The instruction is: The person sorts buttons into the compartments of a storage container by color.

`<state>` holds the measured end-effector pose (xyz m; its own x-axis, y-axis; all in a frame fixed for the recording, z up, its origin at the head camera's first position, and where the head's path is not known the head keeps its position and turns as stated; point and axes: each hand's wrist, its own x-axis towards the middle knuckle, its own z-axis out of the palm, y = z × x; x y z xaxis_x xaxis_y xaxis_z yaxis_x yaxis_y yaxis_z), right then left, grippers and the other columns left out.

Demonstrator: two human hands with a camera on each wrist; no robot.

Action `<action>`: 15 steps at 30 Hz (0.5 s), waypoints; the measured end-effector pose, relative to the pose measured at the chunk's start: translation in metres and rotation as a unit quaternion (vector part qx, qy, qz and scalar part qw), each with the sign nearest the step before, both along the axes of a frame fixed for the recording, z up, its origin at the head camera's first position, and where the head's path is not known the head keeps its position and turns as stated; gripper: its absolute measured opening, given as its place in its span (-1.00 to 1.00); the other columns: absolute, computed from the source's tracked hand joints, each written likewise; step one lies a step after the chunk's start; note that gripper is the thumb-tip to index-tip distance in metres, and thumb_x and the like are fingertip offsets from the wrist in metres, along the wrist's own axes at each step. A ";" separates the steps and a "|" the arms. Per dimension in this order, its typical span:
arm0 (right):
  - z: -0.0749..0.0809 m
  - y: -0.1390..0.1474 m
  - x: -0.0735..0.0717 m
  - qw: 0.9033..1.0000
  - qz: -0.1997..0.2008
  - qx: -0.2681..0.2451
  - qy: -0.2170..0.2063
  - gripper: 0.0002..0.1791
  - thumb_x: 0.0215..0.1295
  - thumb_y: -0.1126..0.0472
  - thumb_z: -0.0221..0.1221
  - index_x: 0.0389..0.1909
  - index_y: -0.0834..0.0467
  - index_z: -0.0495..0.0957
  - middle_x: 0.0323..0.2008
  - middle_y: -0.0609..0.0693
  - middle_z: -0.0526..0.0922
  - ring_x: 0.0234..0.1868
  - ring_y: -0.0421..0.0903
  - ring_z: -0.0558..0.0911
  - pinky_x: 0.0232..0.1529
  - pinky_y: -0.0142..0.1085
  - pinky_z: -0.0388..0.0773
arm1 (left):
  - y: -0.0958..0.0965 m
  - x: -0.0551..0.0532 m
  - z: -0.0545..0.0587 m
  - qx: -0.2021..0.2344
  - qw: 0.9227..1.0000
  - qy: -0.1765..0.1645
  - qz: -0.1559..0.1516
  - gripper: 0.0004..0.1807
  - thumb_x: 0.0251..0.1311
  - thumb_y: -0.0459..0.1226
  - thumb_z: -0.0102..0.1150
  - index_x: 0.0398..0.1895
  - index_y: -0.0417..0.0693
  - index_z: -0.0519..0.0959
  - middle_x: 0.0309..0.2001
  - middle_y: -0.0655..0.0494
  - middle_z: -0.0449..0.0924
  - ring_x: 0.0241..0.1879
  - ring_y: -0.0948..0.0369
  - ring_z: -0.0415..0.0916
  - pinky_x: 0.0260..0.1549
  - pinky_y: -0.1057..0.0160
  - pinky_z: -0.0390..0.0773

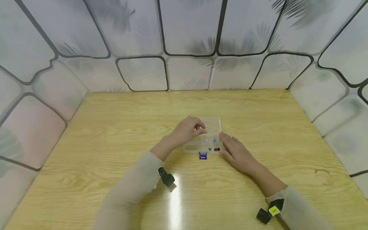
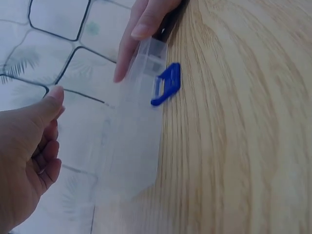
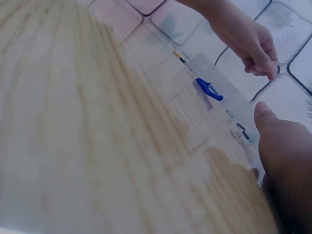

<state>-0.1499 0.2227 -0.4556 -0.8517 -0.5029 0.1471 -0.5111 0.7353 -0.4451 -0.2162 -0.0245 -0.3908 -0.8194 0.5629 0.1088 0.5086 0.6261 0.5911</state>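
Clear plastic box (image 1: 189,148) sits on the desk (image 1: 115,127), what looks like its lid (image 1: 213,124) laid back behind it, blue latch (image 1: 203,156) poking out the near side. From my end, the right hand (image 1: 237,153) lies with its fingers nearly straight against the box's right end, touching it but not wrapped round it. Left hand (image 1: 187,128) hangs over the box's left half, fingers curled and thumb close to them; honestly can't tell if anything tiny is pinched in there.

What worries me: the dark round bits (image 1: 215,149) in the box's near right corner and the teal piece (image 1: 214,140) just behind them look loose. If I let the right hand shove too hard, I reckon the box slides or tips and they spill. Left knuckles could knock the lid too. And if that thumb is pinching something, one slack moment drops it into some random compartment.
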 end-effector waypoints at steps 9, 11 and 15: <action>-0.002 -0.001 0.000 1.000 0.001 0.008 0.004 -0.30 0.47 0.01 -0.09 0.47 0.20 -0.11 0.45 0.18 0.03 0.43 0.17 0.07 0.38 0.06 -0.07 | -0.040 0.004 -0.010 0.016 1.000 -0.014 -0.007 -0.71 0.26 -0.13 0.16 -0.11 -0.15 0.62 -0.29 0.15 0.52 -0.23 0.21 0.39 -0.13 0.22 0.45; -0.002 0.000 0.000 1.000 0.001 0.009 0.001 -0.30 0.48 0.01 -0.10 0.48 0.19 -0.12 0.45 0.17 0.02 0.44 0.16 0.06 0.39 0.06 -0.07 | -0.049 0.005 -0.012 0.020 1.000 -0.020 -0.005 -0.71 0.26 -0.13 0.16 -0.11 -0.15 0.61 -0.31 0.16 0.51 -0.22 0.21 0.39 -0.13 0.20 0.44; -0.002 0.000 0.000 1.000 0.001 0.009 0.002 -0.30 0.48 0.02 -0.09 0.47 0.21 -0.11 0.45 0.18 0.03 0.44 0.16 0.07 0.39 0.06 -0.07 | -0.067 0.005 -0.016 0.021 1.000 -0.016 -0.007 -0.73 0.26 -0.12 0.15 -0.12 -0.11 0.60 -0.31 0.16 0.47 -0.21 0.19 0.37 -0.14 0.19 0.43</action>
